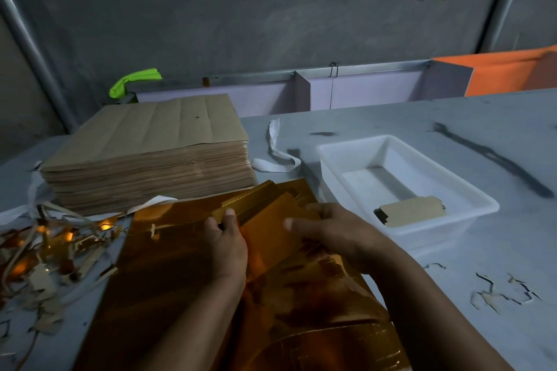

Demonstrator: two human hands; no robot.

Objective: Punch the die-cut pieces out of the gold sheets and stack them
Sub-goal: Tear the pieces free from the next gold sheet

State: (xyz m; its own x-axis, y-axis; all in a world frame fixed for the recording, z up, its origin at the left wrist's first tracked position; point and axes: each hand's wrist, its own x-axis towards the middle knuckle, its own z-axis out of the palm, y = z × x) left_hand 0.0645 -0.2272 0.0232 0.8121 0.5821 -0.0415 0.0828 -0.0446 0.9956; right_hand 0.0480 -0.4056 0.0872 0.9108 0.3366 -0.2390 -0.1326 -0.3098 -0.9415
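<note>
L hand (224, 239) grips the near-left edge of a raised gold piece (262, 217): thumb on top pointing away, fingers curled under. R hand (331, 233) holds the same piece from the right, thumb laid across its top face pointing left, fingers curled over its far edge. Fingertips are blurred, so exact contact is unclear. Both hands are narrow and clamped on the piece, close together w/ only the piece btw them. The piece is lifted and tilted above the gold sheets (168, 274); can't tell if it's fully free of them. The sheets lie on the grey table (452, 117) directly in front of the person, under both forearms. Perforated cut lines show on the raised part.

White plastic tray (446, 230) sits just right of R hand, w/ a small stack of punched pieces (413, 214), brown side up, in its near end. Tall stack of brown-backed sheets (150, 141) is back-left. Scrap trimmings pile (45, 253) lies far left, w/ loose scraps (497, 292) at right. White strap (277, 156) lies btw the tall stack and the tray.
</note>
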